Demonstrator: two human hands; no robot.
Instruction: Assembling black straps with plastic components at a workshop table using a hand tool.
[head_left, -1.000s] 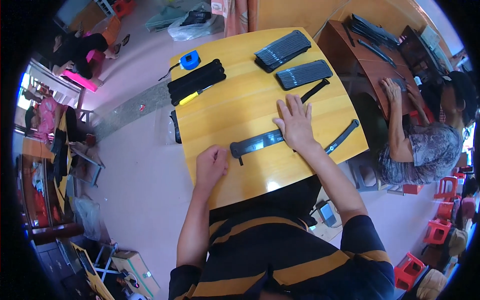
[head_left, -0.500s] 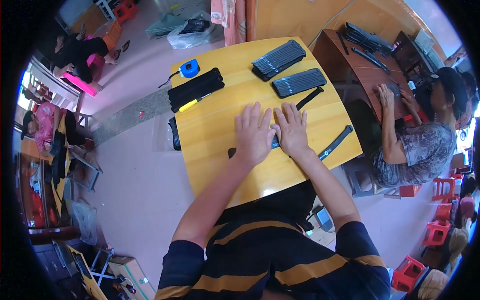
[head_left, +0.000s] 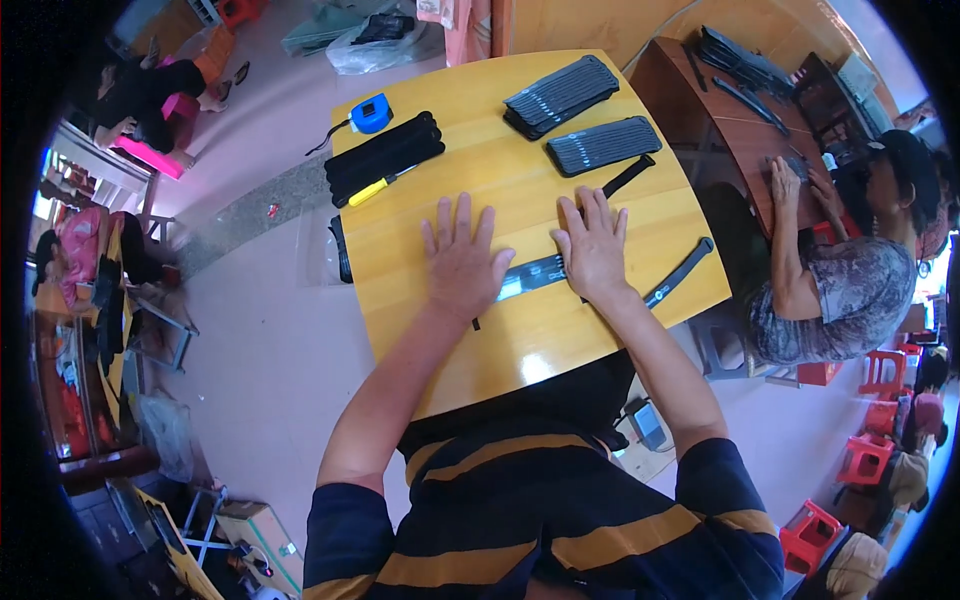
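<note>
Head view: left hand (head_left: 465, 262) palm-down, fingers spread, grasping nothing, over left end of flat glossy black strip (head_left: 533, 277) lying on yellow wooden table (head_left: 400, 245). Right hand (head_left: 595, 250) palm-down over right end, fingers apart, grasping nothing. Narrow black strap (head_left: 630, 175) just beyond it; curved black strap (head_left: 682, 270) to its right.

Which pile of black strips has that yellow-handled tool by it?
The left pile, beyond the left hand, near the blue tape measure: the yellow-handled tool lies at its edge. The other two piles, farther right, have none.
</note>
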